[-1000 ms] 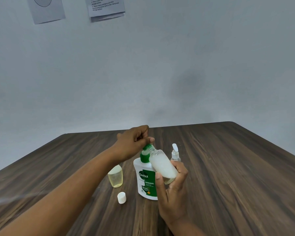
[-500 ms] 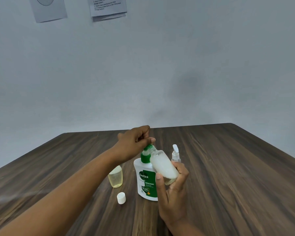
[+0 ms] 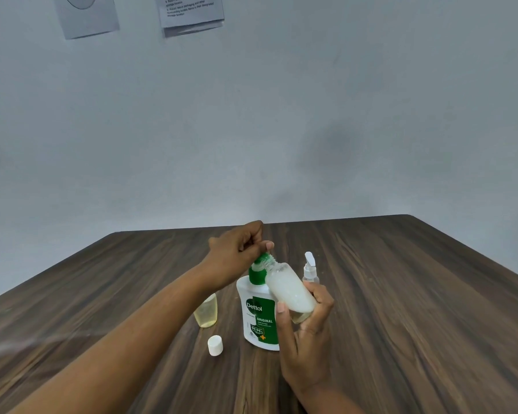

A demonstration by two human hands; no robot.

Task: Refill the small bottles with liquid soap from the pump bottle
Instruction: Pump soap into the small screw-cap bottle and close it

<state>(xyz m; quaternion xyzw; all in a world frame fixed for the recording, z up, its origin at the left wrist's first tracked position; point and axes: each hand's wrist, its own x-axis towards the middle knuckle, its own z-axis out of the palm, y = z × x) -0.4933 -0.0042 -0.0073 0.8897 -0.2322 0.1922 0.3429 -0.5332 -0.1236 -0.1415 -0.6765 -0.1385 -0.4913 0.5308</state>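
A white and green pump bottle stands on the wooden table. My left hand rests curled on its green pump head. My right hand grips a small clear bottle, tilted with its open neck against the pump spout and largely filled with cloudy white liquid. Left of the pump bottle stands a small yellowish bottle without a cap. A white cap lies in front of it.
A small clear spray bottle with a white nozzle stands just behind my right hand. A grey wall rises behind the table, with two paper sheets pinned high up.
Hardly anything differs; both hands keep their hold on the pump head and the small bottle, with only a slight shift of the view.
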